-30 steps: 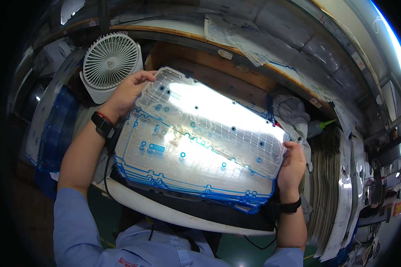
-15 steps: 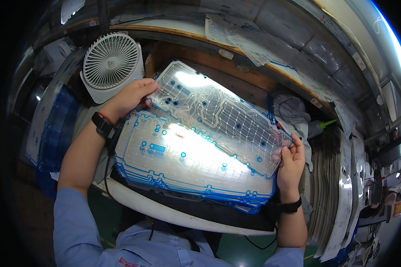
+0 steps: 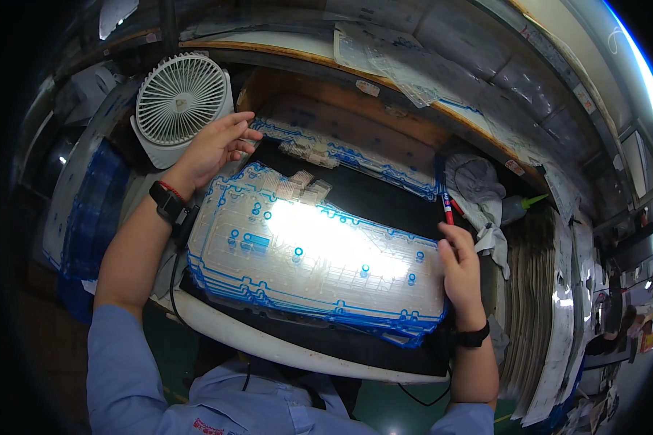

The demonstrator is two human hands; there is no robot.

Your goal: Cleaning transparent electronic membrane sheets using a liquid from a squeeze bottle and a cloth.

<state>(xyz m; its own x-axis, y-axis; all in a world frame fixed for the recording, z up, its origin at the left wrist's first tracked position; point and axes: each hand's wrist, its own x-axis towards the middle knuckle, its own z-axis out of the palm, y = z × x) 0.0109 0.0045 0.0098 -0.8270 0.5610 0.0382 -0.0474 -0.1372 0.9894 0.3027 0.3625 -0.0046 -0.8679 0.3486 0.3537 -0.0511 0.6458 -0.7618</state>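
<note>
A stack of clear plastic circuit sheets (image 3: 319, 254) with blue edges lies in front of me, glare across its middle. My left hand (image 3: 221, 145) hovers past the stack's far left corner, fingers apart and nothing in them. At the stack's right edge is my right hand (image 3: 460, 268), its fingers loosely extended and holding nothing; whether it touches the sheets I cannot tell. More clear, blue-edged sheets (image 3: 363, 145) lie farther back against the wooden ledge, with their ribbed connector tails (image 3: 310, 154) pointing toward me.
A white fan (image 3: 181, 105) stands at the back left. Blue-edged sheets (image 3: 87, 210) are piled at the left. To the right are a red marker (image 3: 448, 210), grey cloth (image 3: 475, 177), a bottle with a green nozzle (image 3: 519, 206) and tall paper stacks (image 3: 537, 312).
The clear circuit sheet held between both hands has left them and now appears among the sheets at the back. Both hands have opened, and the right has come slightly nearer me.
</note>
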